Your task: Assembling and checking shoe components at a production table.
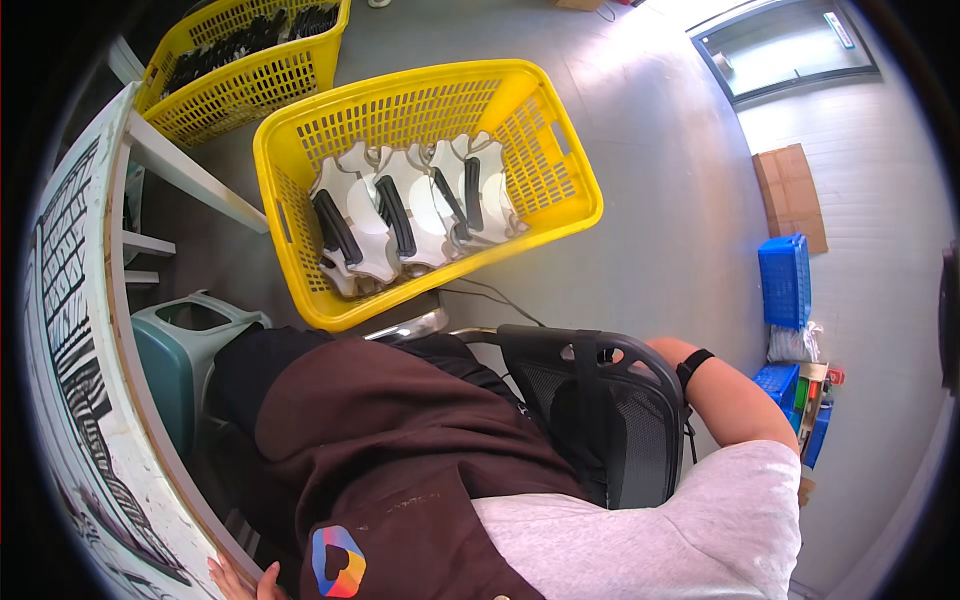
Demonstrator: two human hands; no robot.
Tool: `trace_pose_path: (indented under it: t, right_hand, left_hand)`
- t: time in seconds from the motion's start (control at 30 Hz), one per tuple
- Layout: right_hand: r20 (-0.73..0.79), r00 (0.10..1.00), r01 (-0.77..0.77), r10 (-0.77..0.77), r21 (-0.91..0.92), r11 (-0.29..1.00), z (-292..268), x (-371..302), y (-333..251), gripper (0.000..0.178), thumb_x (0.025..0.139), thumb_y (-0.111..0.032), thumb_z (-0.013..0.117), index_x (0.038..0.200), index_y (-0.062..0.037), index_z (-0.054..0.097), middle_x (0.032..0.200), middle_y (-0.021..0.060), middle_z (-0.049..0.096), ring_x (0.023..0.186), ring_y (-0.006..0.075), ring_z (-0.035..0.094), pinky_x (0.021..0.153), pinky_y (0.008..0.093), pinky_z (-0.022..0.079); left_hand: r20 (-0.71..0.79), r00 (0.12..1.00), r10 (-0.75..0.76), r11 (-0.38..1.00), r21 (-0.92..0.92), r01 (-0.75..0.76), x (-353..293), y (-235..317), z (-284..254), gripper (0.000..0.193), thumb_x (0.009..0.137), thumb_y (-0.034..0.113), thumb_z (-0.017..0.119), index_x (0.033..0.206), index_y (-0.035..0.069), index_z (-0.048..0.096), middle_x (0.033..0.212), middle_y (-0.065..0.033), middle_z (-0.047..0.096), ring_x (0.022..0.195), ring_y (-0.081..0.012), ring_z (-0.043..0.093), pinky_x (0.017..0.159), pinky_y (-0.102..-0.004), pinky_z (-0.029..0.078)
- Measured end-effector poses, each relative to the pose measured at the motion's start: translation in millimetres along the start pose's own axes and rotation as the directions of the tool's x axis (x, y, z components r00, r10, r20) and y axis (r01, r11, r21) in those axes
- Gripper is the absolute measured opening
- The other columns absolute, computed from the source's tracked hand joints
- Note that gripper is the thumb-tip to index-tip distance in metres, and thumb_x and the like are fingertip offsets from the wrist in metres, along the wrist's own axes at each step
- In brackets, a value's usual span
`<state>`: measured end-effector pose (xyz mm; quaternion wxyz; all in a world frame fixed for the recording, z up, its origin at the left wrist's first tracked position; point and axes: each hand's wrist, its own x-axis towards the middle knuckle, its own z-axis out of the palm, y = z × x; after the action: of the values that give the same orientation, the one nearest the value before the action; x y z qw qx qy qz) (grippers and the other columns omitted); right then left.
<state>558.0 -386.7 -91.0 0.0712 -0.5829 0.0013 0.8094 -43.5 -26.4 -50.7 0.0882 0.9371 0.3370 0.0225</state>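
Yellow basket (450, 272) of white parts (430, 205) sits at 10 o'clock from my right hand (658, 350), the nearer one; long axis roughly 8-to-2. Right's mostly behind the chair back (642, 445) (can't tell its grip). Left hand (240, 582): fingers apart at the table edge (183, 487).

- At 12 o'clock we see a yellow basket (540, 238); the pieces (375, 255) inside are white, striped with black bars (396, 218).
- Toward 11, another basket (250, 92) is yellow too, its contents (225, 48) black.
- At 9, our table (105, 340) is white, patterned with black line drawings.
- At 7, our apron (390, 425) is dark brown; its badge (322, 558) mixes blue, red and yellow.
- At 5, our sleeve (670, 545) is pale grey.
- At 4, the chair (648, 430) is black.
- At 3, a crate (785, 282) is blue.
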Motion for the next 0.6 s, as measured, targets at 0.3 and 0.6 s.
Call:
trace_pose_path:
  t: [0.3, 0.6]
  right_hand:
    - [-0.022, 0.999, -0.043, 0.042, -0.041, 0.998, -7.1, -0.4, -4.7, 0.036, 0.077, -0.029, 0.071, 0.105, -0.0063, 0.070, 0.101, 0.0112, 0.070, 0.089, 0.0220, 0.065, 0.081, 0.0394, 0.051]
    - [-0.040, 0.999, -0.036, 0.033, -0.070, 0.997, -0.3, 3.3, -5.1, 0.037, 0.075, -0.029, 0.071, 0.105, -0.0069, 0.070, 0.100, 0.0113, 0.070, 0.088, 0.0227, 0.065, 0.080, 0.0397, 0.051]
  left_hand:
    - [0.022, 0.985, -0.173, 0.980, -0.099, 0.174, -5.3, 9.2, 2.0, 0.041, 0.070, -0.011, 0.048, 0.100, 0.007, 0.070, 0.150, -0.0272, 0.031, 0.143, -0.0454, 0.022, 0.116, -0.0498, 0.016]
    - [0.042, 0.999, -0.007, 1.000, 0.029, 0.006, 1.5, 3.9, -4.6, 0.048, 0.068, -0.011, 0.041, 0.101, 0.009, 0.071, 0.149, -0.0280, 0.032, 0.141, -0.0479, 0.022, 0.115, -0.0554, 0.014]
